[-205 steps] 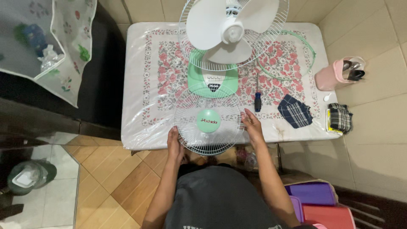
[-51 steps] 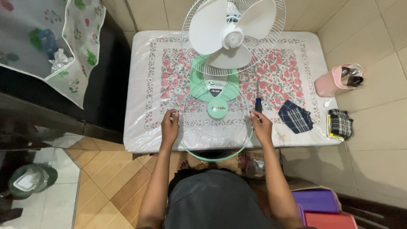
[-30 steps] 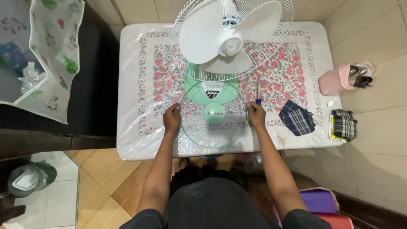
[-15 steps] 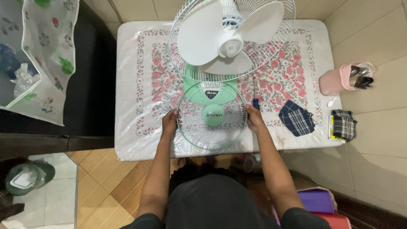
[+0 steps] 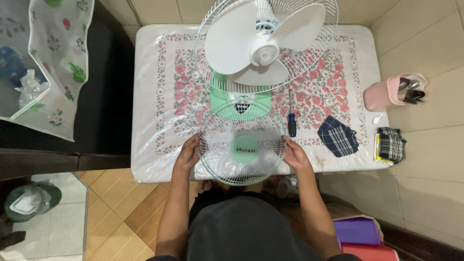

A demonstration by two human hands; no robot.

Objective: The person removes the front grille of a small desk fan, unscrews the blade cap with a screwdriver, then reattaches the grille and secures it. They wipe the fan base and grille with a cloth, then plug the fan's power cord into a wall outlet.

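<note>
Fan guard lifted higher (both hands gripping).

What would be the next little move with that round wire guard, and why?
Probably lift the front guard up and forward toward the fan. The left hand and right hand grip its opposite edges, holding it just short of the fan, whose white blades sit uncovered in the rear cage. The screwdriver lies on the table, unused.

screwdriver: on table, right of fan base
plaid cloth: beside screwdriver
pink cup: table's right edge
table: floral plastic cover
</note>
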